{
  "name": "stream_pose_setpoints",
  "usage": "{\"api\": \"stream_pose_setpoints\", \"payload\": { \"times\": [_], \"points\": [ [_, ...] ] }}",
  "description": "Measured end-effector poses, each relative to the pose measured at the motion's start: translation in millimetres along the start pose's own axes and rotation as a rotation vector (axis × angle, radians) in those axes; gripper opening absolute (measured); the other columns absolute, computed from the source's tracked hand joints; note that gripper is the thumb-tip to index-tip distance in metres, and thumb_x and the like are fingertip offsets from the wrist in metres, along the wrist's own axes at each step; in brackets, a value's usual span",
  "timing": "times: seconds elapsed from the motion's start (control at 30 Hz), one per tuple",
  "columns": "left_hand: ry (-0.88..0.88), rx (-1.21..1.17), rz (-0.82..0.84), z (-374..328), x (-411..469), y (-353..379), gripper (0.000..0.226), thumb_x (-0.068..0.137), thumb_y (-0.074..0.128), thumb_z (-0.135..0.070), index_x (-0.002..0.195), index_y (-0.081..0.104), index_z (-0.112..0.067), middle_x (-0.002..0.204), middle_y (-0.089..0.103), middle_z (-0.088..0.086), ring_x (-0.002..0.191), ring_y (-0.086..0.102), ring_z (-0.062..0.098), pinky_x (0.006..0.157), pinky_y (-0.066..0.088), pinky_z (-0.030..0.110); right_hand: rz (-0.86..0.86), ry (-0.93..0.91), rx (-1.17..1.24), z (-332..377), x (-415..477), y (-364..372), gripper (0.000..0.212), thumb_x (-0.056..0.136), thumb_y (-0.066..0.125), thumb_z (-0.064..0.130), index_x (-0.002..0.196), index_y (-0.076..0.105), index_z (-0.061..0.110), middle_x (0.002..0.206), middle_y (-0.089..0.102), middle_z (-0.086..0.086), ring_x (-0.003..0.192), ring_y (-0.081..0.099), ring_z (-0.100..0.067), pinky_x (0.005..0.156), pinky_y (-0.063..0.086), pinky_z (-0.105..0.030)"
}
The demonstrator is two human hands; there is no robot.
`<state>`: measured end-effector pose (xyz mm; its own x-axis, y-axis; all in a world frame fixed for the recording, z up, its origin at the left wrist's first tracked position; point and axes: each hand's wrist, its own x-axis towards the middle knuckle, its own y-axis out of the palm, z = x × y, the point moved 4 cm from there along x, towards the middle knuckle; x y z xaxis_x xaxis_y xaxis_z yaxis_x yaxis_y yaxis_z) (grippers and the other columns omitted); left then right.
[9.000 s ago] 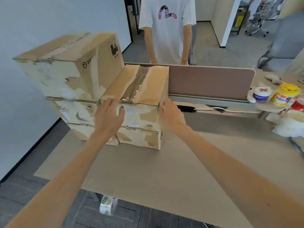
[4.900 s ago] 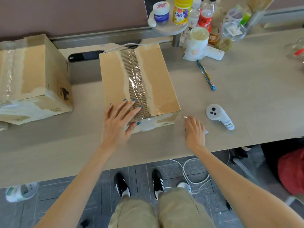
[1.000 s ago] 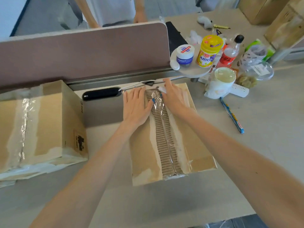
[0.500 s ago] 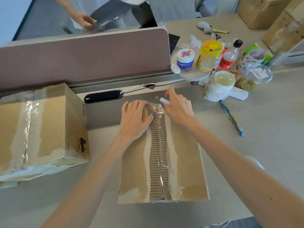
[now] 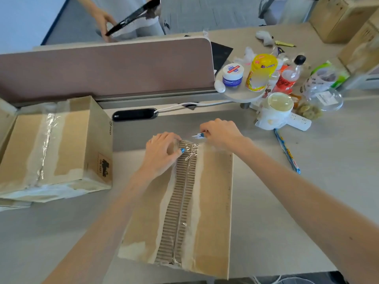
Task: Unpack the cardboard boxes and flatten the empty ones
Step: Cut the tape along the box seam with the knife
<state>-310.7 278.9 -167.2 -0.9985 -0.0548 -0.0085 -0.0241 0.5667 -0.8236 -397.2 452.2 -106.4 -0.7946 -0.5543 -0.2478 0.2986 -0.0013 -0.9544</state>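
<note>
Step in hand: opening the box (image 5: 213, 201) at 6 o'clock on the desk (image 5: 307, 201). It's shut, with clear tape (image 5: 190, 154) along the torn centre seam. Left hand (image 5: 164, 152) holds the far end, fingers curled at the edge, thumb by the tape. Right hand (image 5: 221, 134) at 12 o'clock of the box pinches a small cutter (image 5: 198, 136), tip just beside the tape end. Next move, likely: set the tip into the seam and draw it toward 6 o'clock, shallow so the contents aren't cut. Contents hidden. The second box (image 5: 55, 148) at 9 o'clock is also taped shut, contents unseen. Nothing is unpacked or flattened yet.
</note>
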Motion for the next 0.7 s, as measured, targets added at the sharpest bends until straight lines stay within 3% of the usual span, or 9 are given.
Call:
{"api": "stream_pose_setpoints", "payload": {
  "times": [0.13, 0.3, 0.43, 0.7],
  "points": [
    [-0.032, -0.044, -0.021, -4.3, -0.6, -2.3, 0.025, 0.081, 0.052, -0.036, 0.104, 0.058, -0.034, 0.109, 0.058, -0.016, 0.109, 0.046, 0.011, 0.096, 0.033, 0.043, 0.048, -0.101, -0.026, -2.1, 8.4, 6.1, 0.032, 0.101, 0.035, 0.017, 0.12, 0.06, 0.025, 0.122, 0.062, -0.004, 0.109, 0.057, -0.027, 0.077, 0.034, -0.031],
    [-0.075, -0.153, 0.009, -7.5, -0.9, -4.4, 0.021, 0.08, 0.049, -0.03, 0.099, 0.059, -0.031, 0.107, 0.059, -0.016, 0.109, 0.047, 0.011, 0.099, 0.031, 0.044, 0.104, -0.177, 0.019, -4.0, 16.2, 12.1, 0.029, 0.102, 0.036, 0.018, 0.119, 0.06, 0.02, 0.123, 0.063, -0.003, 0.109, 0.057, -0.025, 0.086, 0.035, -0.031],
    [-0.084, -0.108, 0.016, -7.3, 2.6, -3.0, 0.019, 0.086, 0.062, -0.021, 0.1, 0.057, -0.032, 0.108, 0.058, -0.017, 0.108, 0.046, 0.012, 0.1, 0.031, 0.045, 0.1, -0.204, 0.012, -4.6, 19.0, 10.1, 0.029, 0.102, 0.037, 0.018, 0.12, 0.06, 0.02, 0.123, 0.063, -0.003, 0.108, 0.058, -0.024, 0.089, 0.039, -0.032],
    [-0.065, -0.017, -0.036, -9.6, -1.0, -2.6, 0.023, 0.084, 0.066, -0.021, 0.102, 0.058, -0.032, 0.107, 0.059, -0.017, 0.104, 0.049, 0.013, 0.098, 0.035, 0.047, 0.034, -0.321, -0.079, 4.4, 26.2, 13.5, 0.029, 0.101, 0.038, 0.017, 0.117, 0.061, 0.021, 0.118, 0.065, -0.001, 0.104, 0.058, -0.023, 0.08, 0.03, -0.027]
  ]
}}
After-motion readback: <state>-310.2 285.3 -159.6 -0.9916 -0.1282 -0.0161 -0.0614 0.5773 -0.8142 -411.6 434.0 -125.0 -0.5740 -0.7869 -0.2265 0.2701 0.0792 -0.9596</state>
